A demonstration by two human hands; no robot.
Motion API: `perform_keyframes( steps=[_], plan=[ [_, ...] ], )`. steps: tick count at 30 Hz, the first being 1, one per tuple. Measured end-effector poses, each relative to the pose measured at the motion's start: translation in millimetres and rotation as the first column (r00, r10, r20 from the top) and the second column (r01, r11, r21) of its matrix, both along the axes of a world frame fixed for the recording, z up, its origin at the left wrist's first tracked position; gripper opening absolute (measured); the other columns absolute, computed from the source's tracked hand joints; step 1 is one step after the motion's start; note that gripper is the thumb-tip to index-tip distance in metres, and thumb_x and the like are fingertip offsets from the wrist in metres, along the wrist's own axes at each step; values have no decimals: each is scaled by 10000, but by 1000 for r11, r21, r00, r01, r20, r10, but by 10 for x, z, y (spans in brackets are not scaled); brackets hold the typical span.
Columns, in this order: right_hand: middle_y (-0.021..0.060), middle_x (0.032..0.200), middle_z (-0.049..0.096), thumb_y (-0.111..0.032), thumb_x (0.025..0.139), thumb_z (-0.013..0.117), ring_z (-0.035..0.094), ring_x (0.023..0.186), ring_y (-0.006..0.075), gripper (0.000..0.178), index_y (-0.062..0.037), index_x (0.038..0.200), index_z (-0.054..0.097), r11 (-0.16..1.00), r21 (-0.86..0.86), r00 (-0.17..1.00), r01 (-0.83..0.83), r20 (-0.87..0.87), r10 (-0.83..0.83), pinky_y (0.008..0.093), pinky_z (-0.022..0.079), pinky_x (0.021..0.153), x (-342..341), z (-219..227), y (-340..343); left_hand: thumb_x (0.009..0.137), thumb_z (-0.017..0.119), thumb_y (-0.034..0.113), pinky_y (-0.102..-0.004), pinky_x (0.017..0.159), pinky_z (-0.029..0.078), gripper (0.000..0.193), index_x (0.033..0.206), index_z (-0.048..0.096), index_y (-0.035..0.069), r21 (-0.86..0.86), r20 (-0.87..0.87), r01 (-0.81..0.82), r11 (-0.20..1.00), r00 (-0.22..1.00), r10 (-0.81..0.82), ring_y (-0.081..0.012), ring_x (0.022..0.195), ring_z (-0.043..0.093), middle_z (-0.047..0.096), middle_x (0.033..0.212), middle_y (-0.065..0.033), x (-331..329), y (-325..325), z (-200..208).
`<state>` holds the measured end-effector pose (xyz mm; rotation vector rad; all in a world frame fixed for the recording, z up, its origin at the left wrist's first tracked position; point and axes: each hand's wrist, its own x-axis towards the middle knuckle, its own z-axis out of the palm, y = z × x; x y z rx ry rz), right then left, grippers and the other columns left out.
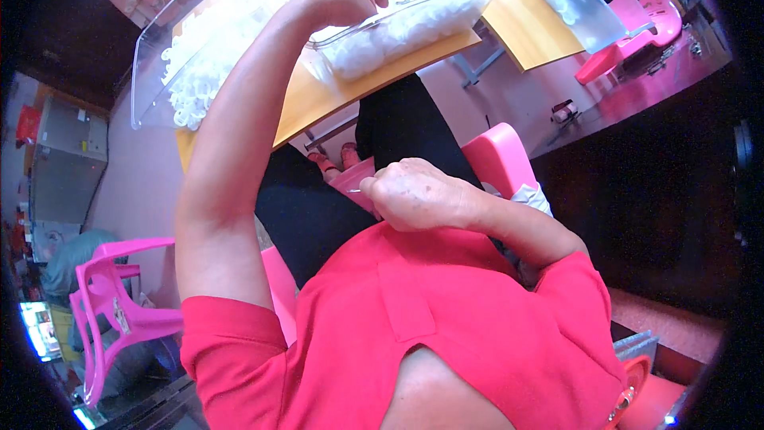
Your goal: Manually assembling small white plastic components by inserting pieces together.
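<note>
My left hand (344, 1) is over the front rim of a clear plastic bin (414, 6). Its fingers curl down and press together; whatever they hold, if anything, is hidden. Through the bin's wall show many small white plastic pieces (390, 41). Under my left forearm a second clear bin (143, 72) holds white looped pieces (189, 103). In front of my belly my right hand (418, 195) is closed in a fist. A thin silvery tool (355, 190) pokes out of it on the left; the rest is covered by the fingers.
Both bins rest on a wooden board (306, 107). Farther right, a translucent box (581, 12) stands on another board (533, 32). Pink plastic chairs stand at the far right (656, 16) and lower left (131, 318). A pink armrest (501, 159) is beside my right forearm.
</note>
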<state>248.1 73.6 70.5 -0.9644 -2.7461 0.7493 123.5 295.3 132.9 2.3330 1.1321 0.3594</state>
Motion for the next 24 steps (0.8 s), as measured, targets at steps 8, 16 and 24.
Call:
perform_keyframes(
  steps=[8, 16, 24],
  plan=[
    [208, 744, 607, 12, 758, 543, 612, 711, 391, 119, 21, 872, 576, 982, 38, 882, 185, -447, -148, 425, 508, 629, 64, 31, 107, 738, 697, 27, -277, 735, 536, 280, 994, 628, -62, -159, 697, -80, 984, 697, 169, -189, 796, 643, 643, 894, -133, -569, -417, 300],
    [12, 749, 617, -106, 938, 525, 451, 519, 10, 250, 22, 1143, 589, 825, -540, 433, 165, -712, -553, 156, 351, 439, -144, 268, 205, 757, 637, -116, -307, 738, 558, 178, 929, 612, -76, -462, 860, 19, 887, 255, 442, -218, 833, 645, 636, 947, -163, -943, -1703, -228],
    [33, 761, 643, -86, 887, 566, 580, 683, 56, 203, 48, 1026, 630, 880, -413, 676, 235, -581, -454, 205, 475, 605, -421, 131, 205, 789, 639, -73, -302, 765, 545, 252, 1037, 596, -77, -625, 768, 36, 780, 211, 605, -195, 858, 650, 652, 967, -156, -1030, -2273, -688]
  ],
)
